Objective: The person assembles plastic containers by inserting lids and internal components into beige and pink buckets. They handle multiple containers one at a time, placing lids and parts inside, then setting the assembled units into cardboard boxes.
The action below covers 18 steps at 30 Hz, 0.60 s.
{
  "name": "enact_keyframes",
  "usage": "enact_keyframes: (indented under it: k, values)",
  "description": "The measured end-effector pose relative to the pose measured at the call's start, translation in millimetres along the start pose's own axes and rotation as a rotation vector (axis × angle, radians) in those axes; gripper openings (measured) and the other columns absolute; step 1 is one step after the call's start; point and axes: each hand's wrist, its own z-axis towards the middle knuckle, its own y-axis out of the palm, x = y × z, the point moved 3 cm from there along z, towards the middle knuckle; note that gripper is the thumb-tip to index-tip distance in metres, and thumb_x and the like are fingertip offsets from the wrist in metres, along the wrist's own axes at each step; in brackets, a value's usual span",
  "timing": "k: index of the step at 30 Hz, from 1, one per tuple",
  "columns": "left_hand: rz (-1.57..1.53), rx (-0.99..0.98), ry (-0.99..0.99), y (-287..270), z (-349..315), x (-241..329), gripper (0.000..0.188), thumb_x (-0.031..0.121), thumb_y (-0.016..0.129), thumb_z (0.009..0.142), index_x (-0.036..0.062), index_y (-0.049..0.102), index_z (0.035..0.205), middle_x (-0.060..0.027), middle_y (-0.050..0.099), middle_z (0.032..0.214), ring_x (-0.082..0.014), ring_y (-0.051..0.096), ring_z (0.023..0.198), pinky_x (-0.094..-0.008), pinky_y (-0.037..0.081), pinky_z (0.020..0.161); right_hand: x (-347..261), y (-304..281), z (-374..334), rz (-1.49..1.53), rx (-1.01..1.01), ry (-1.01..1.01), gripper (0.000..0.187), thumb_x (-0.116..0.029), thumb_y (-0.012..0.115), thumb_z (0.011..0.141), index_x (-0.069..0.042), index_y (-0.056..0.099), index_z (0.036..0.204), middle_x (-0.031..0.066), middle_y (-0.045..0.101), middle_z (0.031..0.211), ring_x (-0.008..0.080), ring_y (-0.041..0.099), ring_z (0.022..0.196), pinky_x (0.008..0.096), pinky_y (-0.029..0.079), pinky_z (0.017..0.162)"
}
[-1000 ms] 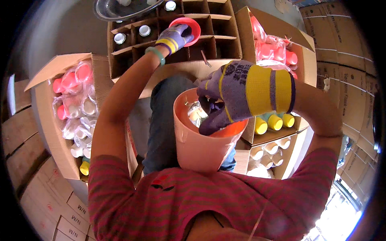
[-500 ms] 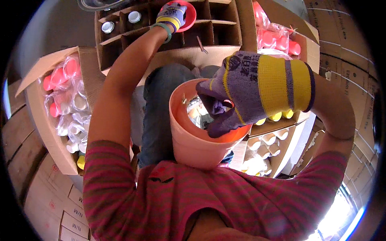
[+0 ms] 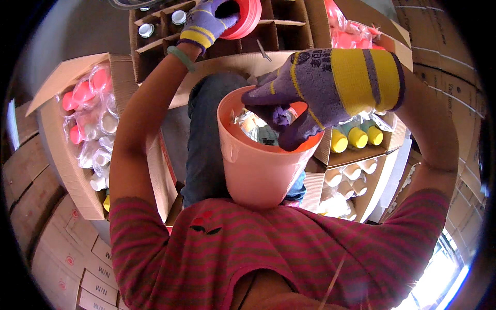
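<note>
My left hand [image 3: 202, 25], in a purple and yellow knit glove, has its fingers around a red, ring-like plastic piece [image 3: 250, 21] with a ribbed side and a dark opening. It is above a divided carton [image 3: 222, 66]. A pink tapered pail [image 3: 261, 173] stands against my lap, tilted slightly. Over its mouth, my gloved right hand [image 3: 305, 95] reaches in with curled fingers. Next to those fingers, a shiny silvery surface [image 3: 253, 128] shows inside the pail. What the right fingertips grip is hidden.
White-capped containers [image 3: 179, 17] stand in the divided carton. A thin metal piece [image 3: 264, 50] sticks up at its near side. An open carton [image 3: 49, 95] on the left holds red-capped, plastic-wrapped bottles. Right cartons hold yellow-capped bottles [image 3: 357, 137] and pale cups [image 3: 353, 171]. Stacked boxes [image 3: 439, 98] line the right.
My left hand has shifted slightly left and up, and the red piece has turned to show its ribbed side. The right hand and pail have moved slightly up.
</note>
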Motion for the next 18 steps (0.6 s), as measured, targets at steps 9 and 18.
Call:
enact_keyframes:
  k: [9, 18]
  values:
    - [-0.244, -0.086, -0.210, -28.1, -26.9, 17.2, 0.057, 0.019, 0.079, 0.072, 0.0012, 0.059, 0.123, -0.0182, 0.064, 0.117, -0.0280, 0.062, 0.109, -0.0368, 0.049, 0.096, 25.4, 34.0, 6.8, -0.048, 0.040, 0.026, 0.052, -0.031, 0.076, 0.078, -0.010, 0.059, 0.122, 0.0079, 0.069, 0.089, 0.0280, 0.066, 0.079, 0.0390, 0.050, 0.072]
    - [-0.047, -0.035, -0.024, -34.5, -43.5, -23.2, 0.054, 0.020, 0.076, 0.078, 0.0116, 0.059, 0.129, -0.0127, 0.067, 0.114, -0.0254, 0.066, 0.105, -0.0354, 0.053, 0.092, 1.5, 23.5, 25.6, -0.344, -0.032, 0.175, 0.052, -0.038, 0.076, 0.076, -0.014, 0.062, 0.121, 0.0070, 0.068, 0.086, 0.0264, 0.066, 0.080, 0.0361, 0.050, 0.072]
